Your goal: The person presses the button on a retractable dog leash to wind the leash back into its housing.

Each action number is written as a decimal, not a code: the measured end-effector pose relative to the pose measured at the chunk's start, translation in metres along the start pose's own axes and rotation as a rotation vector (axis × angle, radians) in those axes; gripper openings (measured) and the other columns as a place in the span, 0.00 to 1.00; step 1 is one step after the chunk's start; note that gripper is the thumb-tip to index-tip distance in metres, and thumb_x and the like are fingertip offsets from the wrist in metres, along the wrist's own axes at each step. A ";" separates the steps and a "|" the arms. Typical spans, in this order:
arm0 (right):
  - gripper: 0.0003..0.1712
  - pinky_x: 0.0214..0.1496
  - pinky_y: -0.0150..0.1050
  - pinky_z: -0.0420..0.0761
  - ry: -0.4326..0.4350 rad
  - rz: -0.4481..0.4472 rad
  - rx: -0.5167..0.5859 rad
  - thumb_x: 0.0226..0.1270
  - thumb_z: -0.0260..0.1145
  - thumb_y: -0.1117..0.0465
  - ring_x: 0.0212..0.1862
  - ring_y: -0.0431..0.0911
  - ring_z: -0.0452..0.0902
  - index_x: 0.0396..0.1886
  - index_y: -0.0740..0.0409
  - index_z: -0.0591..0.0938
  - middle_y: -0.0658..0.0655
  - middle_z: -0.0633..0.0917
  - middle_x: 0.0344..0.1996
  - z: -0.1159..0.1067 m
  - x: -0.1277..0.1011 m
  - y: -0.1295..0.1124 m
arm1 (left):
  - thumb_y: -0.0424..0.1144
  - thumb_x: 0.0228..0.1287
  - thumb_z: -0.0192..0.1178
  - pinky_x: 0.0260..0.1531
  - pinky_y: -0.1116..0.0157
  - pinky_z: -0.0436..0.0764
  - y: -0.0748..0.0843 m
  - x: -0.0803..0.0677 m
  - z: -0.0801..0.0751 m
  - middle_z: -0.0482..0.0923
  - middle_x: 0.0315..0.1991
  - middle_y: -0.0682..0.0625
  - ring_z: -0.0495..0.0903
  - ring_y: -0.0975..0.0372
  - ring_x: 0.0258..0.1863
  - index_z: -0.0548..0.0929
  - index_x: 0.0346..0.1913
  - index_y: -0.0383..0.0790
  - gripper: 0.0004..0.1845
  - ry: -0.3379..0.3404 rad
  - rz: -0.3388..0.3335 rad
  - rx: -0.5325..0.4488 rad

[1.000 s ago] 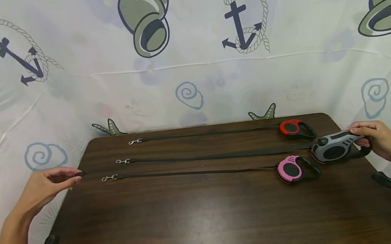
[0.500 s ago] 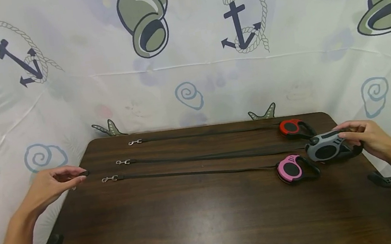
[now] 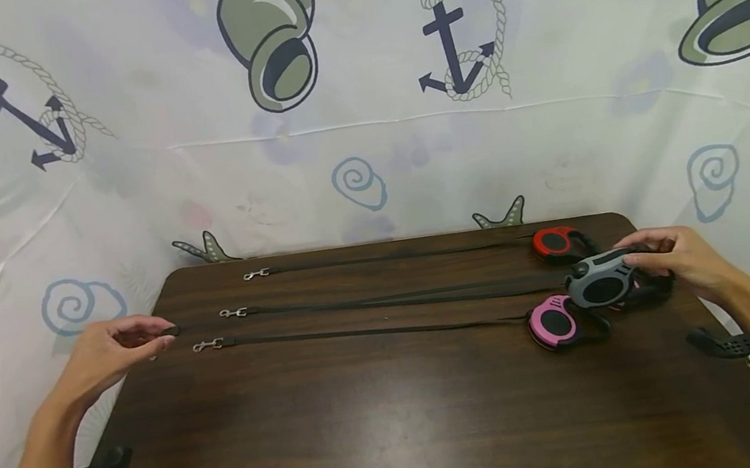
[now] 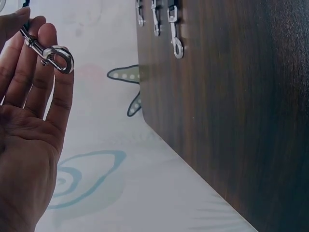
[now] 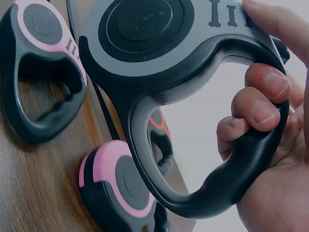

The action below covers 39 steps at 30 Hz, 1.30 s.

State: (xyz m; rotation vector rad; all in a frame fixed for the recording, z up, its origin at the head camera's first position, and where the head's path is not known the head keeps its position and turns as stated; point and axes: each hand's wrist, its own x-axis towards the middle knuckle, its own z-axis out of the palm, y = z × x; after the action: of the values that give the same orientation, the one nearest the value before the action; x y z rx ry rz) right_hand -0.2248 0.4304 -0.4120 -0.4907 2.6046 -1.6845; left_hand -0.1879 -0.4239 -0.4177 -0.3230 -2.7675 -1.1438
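Nautical-print fabric hangs behind and around a dark wood worktop (image 3: 401,422) where three retractable leashes lie stretched left to right: a red one (image 3: 556,242) at the back, a pink one (image 3: 555,322) nearest, and a strap between them. The right hand (image 3: 674,264) has its fingers curled through the handle of the grey retractable leash (image 3: 601,286), thumb on top of the casing, holding it just above the worktop between the red and pink housings; a second pink housing (image 5: 116,181) shows beneath it in the wrist view. The left hand (image 3: 111,353) hovers off the worktop's left edge, pinching the grey leash's metal snap clip (image 4: 50,54) between thumb and fingertips, the other fingers fairly straight.

The step in hand looks like managing the grey leash's drawn-out strap between both hands. The next move likely calls for keeping the strap level and parallel to the others. Room is tight on the right, where the housings crowd near the corner; the near half of the worktop is open, and the left hand has free space beyond the edge.
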 end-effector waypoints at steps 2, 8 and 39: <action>0.13 0.27 0.48 0.62 0.007 -0.005 -0.013 0.71 0.65 0.78 0.21 0.49 0.64 0.52 0.70 0.86 0.49 0.70 0.18 0.002 0.001 -0.002 | 0.37 0.65 0.76 0.31 0.71 0.83 0.001 0.000 0.000 0.92 0.35 0.54 0.88 0.67 0.31 0.90 0.48 0.34 0.13 -0.003 0.002 -0.005; 0.13 0.26 0.50 0.61 0.024 -0.012 -0.029 0.70 0.66 0.78 0.21 0.46 0.65 0.51 0.70 0.87 0.48 0.71 0.18 0.008 0.003 -0.009 | 0.37 0.64 0.77 0.32 0.73 0.83 0.005 0.001 0.004 0.92 0.37 0.49 0.89 0.66 0.33 0.90 0.49 0.34 0.14 -0.013 0.016 -0.030; 0.11 0.29 0.38 0.84 -0.028 -0.041 -0.033 0.71 0.68 0.74 0.28 0.42 0.81 0.50 0.67 0.87 0.52 0.87 0.26 0.040 0.021 -0.036 | 0.29 0.61 0.77 0.29 0.73 0.82 0.028 0.022 0.027 0.90 0.33 0.59 0.88 0.65 0.29 0.89 0.48 0.35 0.13 -0.004 0.103 -0.076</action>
State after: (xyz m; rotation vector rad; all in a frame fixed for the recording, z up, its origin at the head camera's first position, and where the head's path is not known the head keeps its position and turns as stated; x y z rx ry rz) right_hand -0.2283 0.3758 -0.3937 -0.5678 2.6244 -1.6361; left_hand -0.2036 -0.3819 -0.4128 -0.4711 -2.6808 -1.2255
